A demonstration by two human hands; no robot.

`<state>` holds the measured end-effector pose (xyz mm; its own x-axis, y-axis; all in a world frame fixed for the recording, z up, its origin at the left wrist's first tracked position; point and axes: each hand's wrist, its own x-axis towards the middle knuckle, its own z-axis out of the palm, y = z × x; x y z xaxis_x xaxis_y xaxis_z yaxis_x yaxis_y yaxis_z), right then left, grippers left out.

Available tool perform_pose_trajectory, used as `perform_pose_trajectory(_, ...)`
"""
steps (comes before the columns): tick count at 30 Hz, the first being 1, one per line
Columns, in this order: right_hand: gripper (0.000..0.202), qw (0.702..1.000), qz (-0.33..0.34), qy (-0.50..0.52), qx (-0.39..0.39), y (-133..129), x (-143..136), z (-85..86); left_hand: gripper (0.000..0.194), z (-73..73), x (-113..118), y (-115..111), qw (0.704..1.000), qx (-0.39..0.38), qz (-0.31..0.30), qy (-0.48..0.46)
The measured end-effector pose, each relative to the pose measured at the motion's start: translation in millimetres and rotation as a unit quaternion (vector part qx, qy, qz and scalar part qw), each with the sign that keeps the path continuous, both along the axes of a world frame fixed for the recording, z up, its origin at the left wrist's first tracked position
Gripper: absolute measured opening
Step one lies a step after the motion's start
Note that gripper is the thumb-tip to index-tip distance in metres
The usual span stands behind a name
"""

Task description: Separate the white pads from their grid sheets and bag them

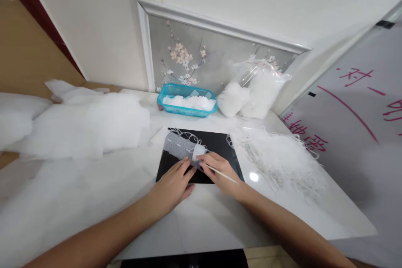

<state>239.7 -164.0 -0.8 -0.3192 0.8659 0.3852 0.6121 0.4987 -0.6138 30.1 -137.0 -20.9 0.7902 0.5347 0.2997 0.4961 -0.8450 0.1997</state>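
The right hand (221,171) holds a thin, pale stick (224,174) and touches a small white soft pad (199,151). The pad lies on a grey, patterned, flat strip (178,145), on a black rectangular mat (220,144). The left hand (174,182) rests at the strip's lower edge, fingers extended. A white, glossy table (188,222) supports the mat. Behind the mat stands a blue, rectangular plastic basket (188,111) containing white material; a clear plastic bag (262,92) of white material stands beside it. White sheets (91,121) lie left, tangled white strings (276,159) right.
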Motion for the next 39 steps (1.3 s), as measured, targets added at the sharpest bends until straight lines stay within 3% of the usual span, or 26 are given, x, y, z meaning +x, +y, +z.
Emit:
perform_pose_trajectory(6, 0.017, 0.995, 0.012, 0.047, -0.083, 5, 5, -5.7, 0.046, -0.8, 0, -1, 1.0, -0.003, -0.004, 0.028)
perform_pose_trajectory(14, 0.02, 0.994, 0.038, 0.042, -0.094, 10, 6, -0.2, 0.045, 0.6, -1, -1, 0.999, -0.043, 0.004, 0.012)
perform_pose_trajectory(20, 0.011, 0.996, 0.072, -0.055, -0.005, 10, 10, -3.6, 0.043, 5.5, -2, -3, 0.998, -0.067, 0.02, 0.004)
perform_pose_trajectory(25, 0.012, 0.953, 0.128, -0.242, 0.13, 7, 10, -9.7, 0.043, 11.3, -1, -3, 0.995, -0.095, 0.029, 0.025)
perform_pose_trajectory(27, 0.013, 0.949, 0.131, -0.242, 0.154, 10, 12, -10.4, 0.045, 14.0, 0, -2, 0.994, -0.101, 0.034, 0.029)
perform_pose_trajectory(29, 0.014, 0.975, 0.087, -0.157, 0.127, 20, 16, -7.7, 0.047, 16.2, 0, -3, 0.993, -0.108, 0.034, 0.033)
perform_pose_trajectory(32, 0.015, 0.998, -0.063, 0.019, 0.017, 47, 32, 2.6, 0.048, 17.0, -1, -4, 0.992, -0.119, 0.034, 0.034)
perform_pose_trajectory(35, 0.028, 0.964, -0.208, 0.16, -0.044, 80, 59, 12.6, 0.047, 14.0, -2, -4, 0.993, -0.113, 0.037, 0.028)
perform_pose_trajectory(39, 0.037, 0.917, -0.253, 0.308, -0.034, 110, 88, 19.6, 0.05, 10.8, 1, -8, 0.994, -0.1, 0.021, 0.034)
